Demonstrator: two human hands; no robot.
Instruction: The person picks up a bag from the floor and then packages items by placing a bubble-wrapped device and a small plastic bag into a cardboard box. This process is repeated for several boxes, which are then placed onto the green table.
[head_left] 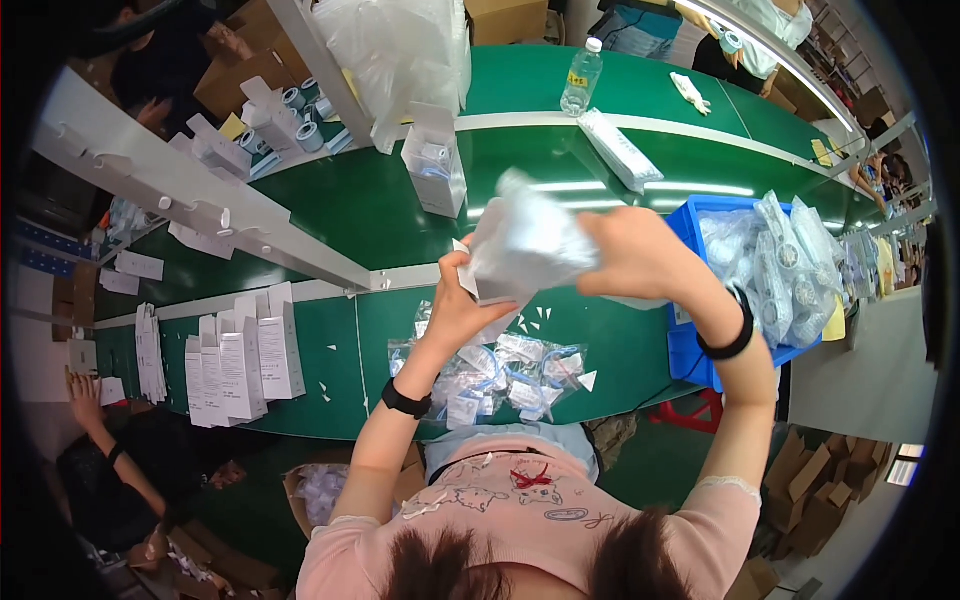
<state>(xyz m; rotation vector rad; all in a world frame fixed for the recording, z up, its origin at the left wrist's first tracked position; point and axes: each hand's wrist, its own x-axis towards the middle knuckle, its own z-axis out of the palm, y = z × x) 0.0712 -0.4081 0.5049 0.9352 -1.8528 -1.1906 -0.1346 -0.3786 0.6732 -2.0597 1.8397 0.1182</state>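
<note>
Over the green table, my left hand [462,308] grips a small white carton [484,268] by its side. My right hand [638,254] is closed on a clear plastic bag [540,232] at the carton's open end; motion blurs the bag and its contents. Whether the bag is partly inside the carton, I cannot tell. Below my hands lies a spread of small clear packets [508,375] with blue tubing and white labels. An upright open white carton [436,165] with a packet inside stands beyond my left hand.
To the right, a blue crate [690,345] holds several bagged parts. A row of white cartons [240,362] stands at the left. Farther back are a long white package [620,150] and a water bottle [582,78]. A metal post [215,190] rises at left; co-workers sit around.
</note>
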